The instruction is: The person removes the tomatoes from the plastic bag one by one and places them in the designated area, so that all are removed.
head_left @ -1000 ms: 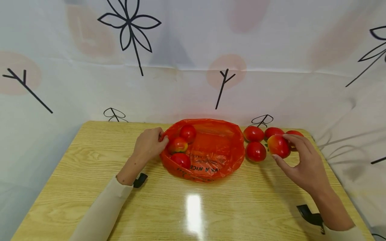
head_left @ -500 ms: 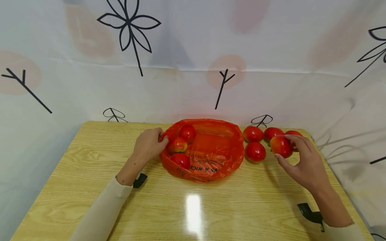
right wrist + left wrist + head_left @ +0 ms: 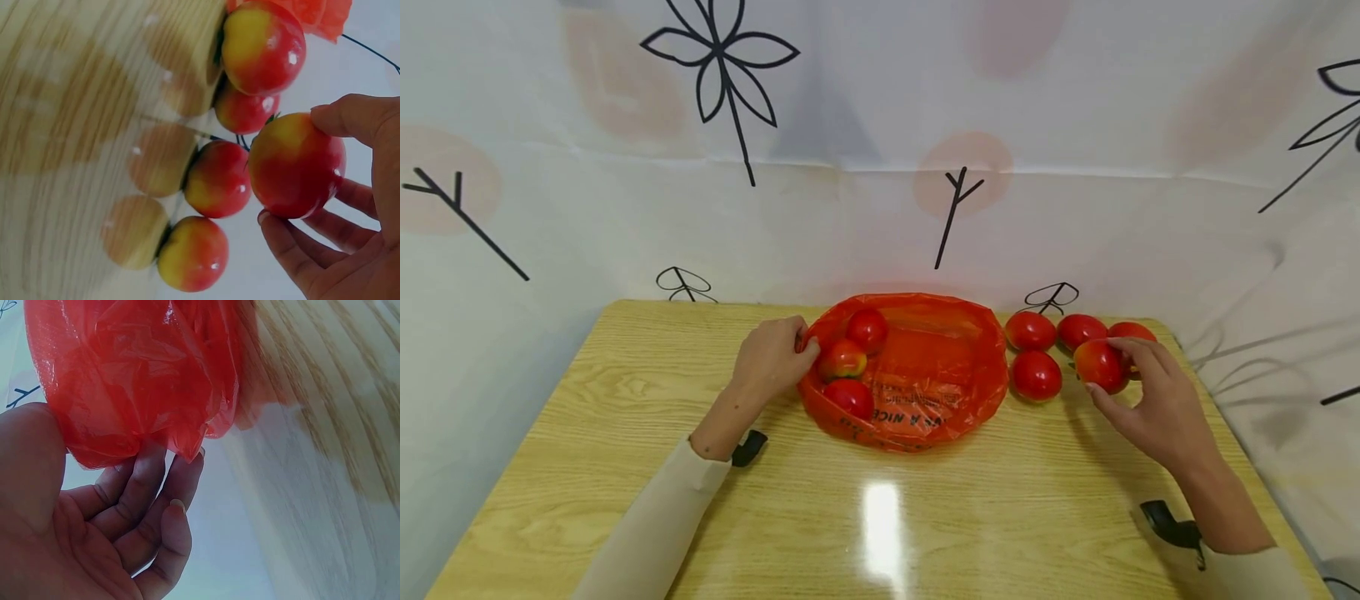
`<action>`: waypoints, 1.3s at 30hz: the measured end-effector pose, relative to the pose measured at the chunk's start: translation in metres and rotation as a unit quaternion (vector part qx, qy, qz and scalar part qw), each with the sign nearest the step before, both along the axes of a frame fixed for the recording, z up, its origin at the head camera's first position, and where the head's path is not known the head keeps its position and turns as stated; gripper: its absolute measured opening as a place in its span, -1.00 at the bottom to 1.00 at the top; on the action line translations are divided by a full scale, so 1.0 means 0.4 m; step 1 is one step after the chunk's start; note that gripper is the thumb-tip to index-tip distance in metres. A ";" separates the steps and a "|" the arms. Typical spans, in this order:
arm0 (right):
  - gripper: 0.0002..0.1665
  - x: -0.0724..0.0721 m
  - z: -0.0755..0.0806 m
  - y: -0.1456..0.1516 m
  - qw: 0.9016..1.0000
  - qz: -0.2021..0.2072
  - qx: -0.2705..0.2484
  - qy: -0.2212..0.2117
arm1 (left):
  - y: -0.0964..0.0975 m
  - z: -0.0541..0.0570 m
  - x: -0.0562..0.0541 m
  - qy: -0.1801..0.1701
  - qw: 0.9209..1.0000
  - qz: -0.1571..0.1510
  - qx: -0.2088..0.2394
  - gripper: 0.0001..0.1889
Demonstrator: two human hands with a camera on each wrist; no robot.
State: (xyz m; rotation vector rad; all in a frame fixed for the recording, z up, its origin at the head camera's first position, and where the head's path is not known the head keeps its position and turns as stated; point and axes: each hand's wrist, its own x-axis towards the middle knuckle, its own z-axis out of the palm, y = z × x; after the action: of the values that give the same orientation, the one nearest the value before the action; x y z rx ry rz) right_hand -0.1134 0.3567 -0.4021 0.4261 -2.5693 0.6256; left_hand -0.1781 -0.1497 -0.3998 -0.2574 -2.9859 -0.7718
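A red plastic bag (image 3: 925, 358) lies spread wide on the table, its mouth facing up. Inside, along its left side, are a tomato (image 3: 867, 331) at the back, a yellow-patched tomato (image 3: 842, 360) and a front tomato (image 3: 848, 398). My left hand (image 3: 771, 358) pinches the bag's left rim; in the left wrist view the red film (image 3: 137, 381) hangs between thumb and fingers. Right of the bag, my right hand (image 3: 1161, 408) holds a red-and-yellow tomato (image 3: 1101, 365) between thumb and fingertips, apart from the tabletop in the right wrist view, green calyx (image 3: 273, 119) showing.
Several more tomatoes stand right of the bag: one in front (image 3: 1036, 375), and a back row with a left tomato (image 3: 1030, 332), a middle tomato (image 3: 1081, 331) and a partly covered right tomato (image 3: 1131, 331). A patterned cloth (image 3: 850, 233) hangs behind the wooden table (image 3: 790, 517).
My right hand has shifted slightly to the right with the tomato still in its grasp. My left hand and the bag stay in place.
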 end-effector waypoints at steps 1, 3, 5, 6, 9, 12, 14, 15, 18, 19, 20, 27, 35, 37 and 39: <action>-0.12 -0.001 -0.001 0.000 1.000 0.001 0.002 0.000 | 0.000 0.000 0.000 0.000 1.000 0.000 0.000 -0.80; -0.13 -0.003 -0.005 0.002 1.000 0.005 0.004 -0.001 | 0.000 0.001 -0.001 -0.001 1.000 0.001 0.000 -0.80; -0.14 -0.005 -0.009 0.004 1.000 0.007 0.007 -0.001 | 0.000 0.002 -0.001 -0.002 1.000 0.001 0.000 -0.81; -0.14 -0.005 -0.010 0.005 1.000 0.008 0.008 -0.002 | 0.000 0.003 -0.001 -0.003 1.000 0.001 -0.001 -0.81; -0.15 -0.008 -0.018 0.010 1.000 0.007 0.010 -0.010 | 0.000 0.004 -0.002 -0.004 1.000 0.000 0.000 -0.81; -0.16 -0.010 -0.024 0.016 1.000 0.003 0.010 -0.023 | 0.000 0.006 -0.002 -0.008 1.000 0.000 0.000 -0.82; -0.15 -0.011 -0.028 0.021 0.999 0.000 0.011 -0.030 | 0.000 0.007 -0.002 -0.012 1.000 0.000 -0.002 -0.82; -0.16 -0.011 -0.030 0.023 0.999 -0.002 0.013 -0.032 | 0.000 0.007 -0.002 -0.014 1.000 0.000 -0.003 -0.82; -0.16 -0.011 -0.035 0.027 0.999 -0.011 0.018 -0.045 | -0.001 0.006 -0.002 -0.016 1.000 0.001 -0.005 -0.82; -0.16 -0.011 -0.036 0.028 0.998 -0.013 0.021 -0.049 | -0.001 0.006 -0.002 -0.016 1.000 0.001 -0.005 -0.82; -0.17 -0.011 -0.038 0.029 0.998 -0.016 0.023 -0.056 | -0.002 0.006 -0.002 -0.015 1.000 0.000 -0.004 -0.82; -0.17 -0.014 -0.048 0.032 0.996 -0.020 0.033 -0.080 | -0.004 0.007 -0.003 -0.008 1.000 -0.002 -0.003 -0.82; -0.17 -0.012 -0.053 0.031 0.995 -0.017 0.048 -0.086 | -0.004 0.009 -0.003 -0.005 1.000 -0.003 -0.001 -0.83; -0.17 -0.013 -0.054 0.029 0.995 -0.016 0.049 -0.087 | -0.004 0.009 -0.002 -0.006 1.000 -0.003 -0.001 -0.83; -0.17 -0.013 -0.052 0.028 0.995 -0.013 0.048 -0.089 | -0.005 0.009 -0.001 -0.007 1.000 -0.002 -0.001 -0.83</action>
State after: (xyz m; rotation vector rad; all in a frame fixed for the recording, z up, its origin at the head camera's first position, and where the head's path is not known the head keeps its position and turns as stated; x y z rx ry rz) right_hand -0.1186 0.3677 -0.4230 0.3823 -2.7790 0.5551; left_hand -0.1787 -0.1518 -0.3962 -0.2607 -3.0007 -0.7734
